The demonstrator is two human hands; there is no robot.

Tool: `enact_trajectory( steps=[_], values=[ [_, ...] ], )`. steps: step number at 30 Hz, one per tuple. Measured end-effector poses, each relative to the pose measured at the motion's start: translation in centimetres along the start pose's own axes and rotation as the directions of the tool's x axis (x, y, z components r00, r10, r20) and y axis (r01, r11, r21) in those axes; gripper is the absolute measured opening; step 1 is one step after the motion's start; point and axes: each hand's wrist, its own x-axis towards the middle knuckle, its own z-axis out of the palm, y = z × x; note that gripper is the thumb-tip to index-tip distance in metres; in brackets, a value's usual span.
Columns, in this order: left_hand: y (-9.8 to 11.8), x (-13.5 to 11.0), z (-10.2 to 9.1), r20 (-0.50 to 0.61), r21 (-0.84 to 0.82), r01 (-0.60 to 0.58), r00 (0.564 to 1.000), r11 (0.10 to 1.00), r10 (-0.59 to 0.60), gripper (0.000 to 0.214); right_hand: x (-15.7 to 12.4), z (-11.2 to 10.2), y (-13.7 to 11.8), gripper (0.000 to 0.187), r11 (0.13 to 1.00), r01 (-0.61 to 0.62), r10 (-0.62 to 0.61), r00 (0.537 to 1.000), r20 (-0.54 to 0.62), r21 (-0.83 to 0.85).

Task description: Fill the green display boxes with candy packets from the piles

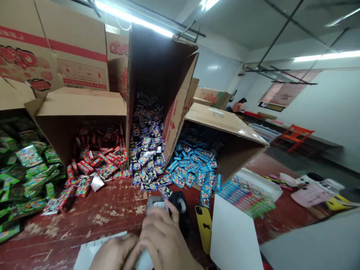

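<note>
My right hand [163,240] and my left hand [115,253] meet at the bottom centre, fingers curled in and blurred by motion. A pale, shiny item [144,259] shows between them, mostly covered, so I cannot tell its kind. Just beyond my right fingers stands a black tape dispenser [184,215], with a small grey block-like thing [150,202] beside it. Under and left of my left hand lies a white printed sheet [94,247]. To the right of my right hand lies a yellow phone [204,228].
Tipped cartons spill small green packets [33,168], red packets [107,161], purple packets [149,150] and blue packets [194,165] onto the worn red table [112,210]. At right, an open white box [236,232] holds rows of coloured packets [247,195]. A person [239,105] sits far back.
</note>
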Motion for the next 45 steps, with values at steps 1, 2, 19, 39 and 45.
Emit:
enact_trajectory(
  steps=[1,2,19,39,45],
  values=[
    [0.0,0.3,0.3,-0.059,-0.075,0.024,0.998,0.997,-0.028,0.039,-0.7,0.9,0.2,0.023,0.978,-0.207,0.207,0.970,-0.126,0.009],
    [-0.2,0.5,0.6,-0.108,-0.130,0.052,0.992,0.990,-0.066,0.038,-1.5,1.7,0.5,0.039,0.913,-0.393,0.407,0.897,-0.173,0.108],
    [0.4,4.5,-1.6,-0.091,-0.807,0.258,0.834,0.531,-0.544,0.063,-6.1,10.6,-2.3,0.040,0.014,-0.621,0.588,0.639,0.496,0.784],
    [-1.2,3.9,3.0,-0.459,-0.518,0.236,0.735,0.822,-0.500,0.043,-2.8,11.8,0.4,0.063,0.569,-0.682,0.723,0.681,0.116,0.459],
    [-1.0,5.8,3.2,-0.623,-0.341,0.156,0.701,0.927,-0.347,0.025,-2.2,12.2,0.5,0.075,0.511,-0.674,0.748,0.654,0.110,0.534]
  ],
)
